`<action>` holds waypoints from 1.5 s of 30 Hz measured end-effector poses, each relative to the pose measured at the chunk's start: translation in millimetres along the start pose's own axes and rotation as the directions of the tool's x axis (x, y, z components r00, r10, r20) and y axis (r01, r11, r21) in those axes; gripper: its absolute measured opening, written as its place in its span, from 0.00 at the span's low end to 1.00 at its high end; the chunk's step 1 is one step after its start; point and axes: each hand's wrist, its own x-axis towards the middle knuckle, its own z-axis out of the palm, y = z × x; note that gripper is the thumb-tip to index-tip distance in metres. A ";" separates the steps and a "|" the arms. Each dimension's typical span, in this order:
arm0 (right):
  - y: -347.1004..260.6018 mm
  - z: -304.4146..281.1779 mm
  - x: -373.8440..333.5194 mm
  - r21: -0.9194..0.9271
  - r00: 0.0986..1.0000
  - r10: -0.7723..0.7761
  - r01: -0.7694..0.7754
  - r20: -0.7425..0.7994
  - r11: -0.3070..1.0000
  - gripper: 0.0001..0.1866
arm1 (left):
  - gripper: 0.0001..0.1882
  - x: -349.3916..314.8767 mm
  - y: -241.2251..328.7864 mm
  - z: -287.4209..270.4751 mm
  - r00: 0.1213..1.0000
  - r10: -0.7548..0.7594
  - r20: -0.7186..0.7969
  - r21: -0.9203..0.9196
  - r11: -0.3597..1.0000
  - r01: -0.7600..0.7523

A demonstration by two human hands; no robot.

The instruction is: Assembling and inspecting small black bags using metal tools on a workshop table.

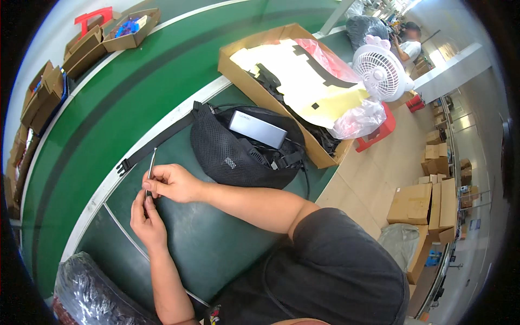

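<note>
Slim metal tool (153, 164), pinched by right hand (176, 184) and left hand (149, 225) over green table (195, 238). Black mesh bag (216, 157), holding silver-grey block (258, 130). Cardboard box (241, 78), holding yellow sheets (303, 89). Carton (122, 44), holding blue parts (129, 28).

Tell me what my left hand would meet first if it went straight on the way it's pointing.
Most likely your right hand, gripping the slim metal tool just ahead of your left hand. The black buckle seems to lie beyond, though depth is hard to judge.

On a dark green table (200, 233), black mesh bag (216, 154), open cardboard box (242, 81)
</note>
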 end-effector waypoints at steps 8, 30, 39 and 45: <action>3.0 -1.2 3.8 0.015 1.000 -0.021 0.021 0.020 1.000 0.10 | 0.13 -1.0 0.4 -3.6 0.995 -0.079 0.053 0.005 0.997 0.079; 2.2 -1.5 2.4 0.035 1.000 0.003 -0.004 0.014 0.999 0.10 | 0.13 -0.7 0.9 -3.7 0.995 -0.081 0.053 -0.001 0.997 0.081; 2.0 -0.5 2.2 0.015 1.000 -0.028 0.028 0.009 0.999 0.10 | 0.13 0.2 1.4 -3.6 0.996 -0.066 0.061 0.005 0.998 0.066; 2.1 -0.5 2.1 0.000 0.999 -0.042 0.042 0.004 0.999 0.09 | 0.10 -0.5 -2.1 0.9 0.999 0.018 -0.032 -0.002 1.000 -0.018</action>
